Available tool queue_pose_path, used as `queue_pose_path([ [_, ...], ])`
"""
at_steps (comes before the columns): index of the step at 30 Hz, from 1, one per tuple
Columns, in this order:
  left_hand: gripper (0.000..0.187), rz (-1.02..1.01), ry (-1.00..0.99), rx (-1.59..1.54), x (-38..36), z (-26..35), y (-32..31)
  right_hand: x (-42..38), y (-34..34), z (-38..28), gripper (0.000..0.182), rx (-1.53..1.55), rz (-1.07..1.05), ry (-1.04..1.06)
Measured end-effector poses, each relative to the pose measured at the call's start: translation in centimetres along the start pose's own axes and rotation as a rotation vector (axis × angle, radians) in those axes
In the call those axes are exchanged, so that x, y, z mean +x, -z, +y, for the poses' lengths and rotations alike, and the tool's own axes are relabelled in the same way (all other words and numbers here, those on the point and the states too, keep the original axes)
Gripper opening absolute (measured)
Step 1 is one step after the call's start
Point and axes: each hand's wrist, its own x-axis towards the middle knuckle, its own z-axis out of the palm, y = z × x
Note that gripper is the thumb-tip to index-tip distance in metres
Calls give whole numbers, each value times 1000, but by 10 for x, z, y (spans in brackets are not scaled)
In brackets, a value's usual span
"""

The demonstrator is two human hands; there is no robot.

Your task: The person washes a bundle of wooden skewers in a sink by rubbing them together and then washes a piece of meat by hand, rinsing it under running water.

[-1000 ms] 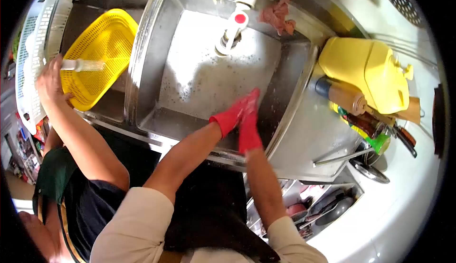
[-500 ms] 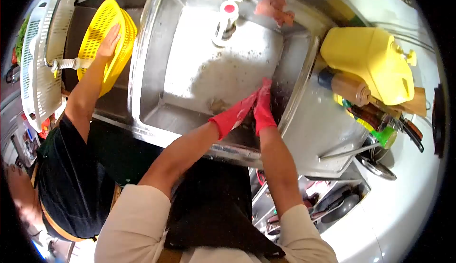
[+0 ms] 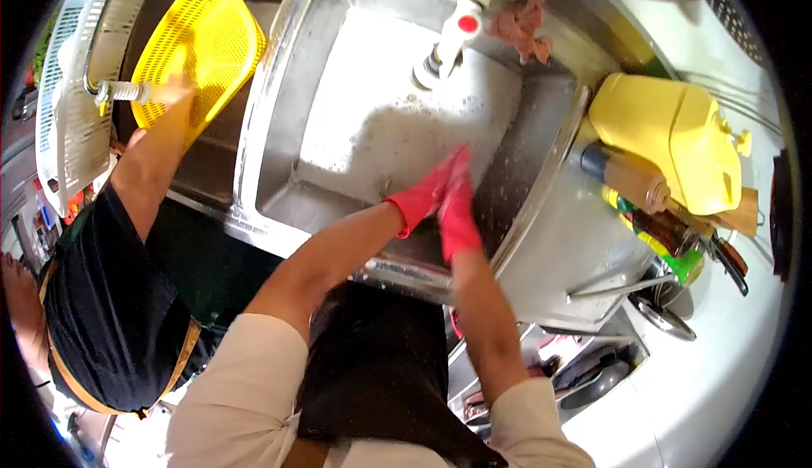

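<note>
My left hand and my right hand both wear red rubber gloves. Over the near right part of a steel sink basin they press against each other, palms facing and fingers stretched away from me. No object shows between them. Whitish, bubbly water covers the basin floor beneath, and a small brownish clump lies just left of my left glove. A white faucet with a red dot reaches over the basin from the far side.
At left, a co-worker's bare hand is at a yellow perforated basket in the adjoining basin. A pinkish-brown rag hangs at the far rim. Right of the sink lie a yellow jug, bottles and a pot lid.
My gloved hands have drawn slightly nearer to me and stay together. The co-worker's basket has tilted to show more of its inside. The view has shifted a little.
</note>
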Motion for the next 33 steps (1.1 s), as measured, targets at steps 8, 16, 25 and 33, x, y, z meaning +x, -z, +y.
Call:
queue_pose_path([
  [8,54,-132,-539,846,25,-30,61,-4,-85,-7,62,-243,631,60],
  [16,54,-174,-392,745,48,-45,80,-21,-28,-47,75,-187,374,-516],
  [25,71,-25,-205,236,55,-6,96,27,33,7,51,-41,41,99],
  [33,74,241,-30,509,19,-5,58,11,34,53,55,-605,-99,302],
])
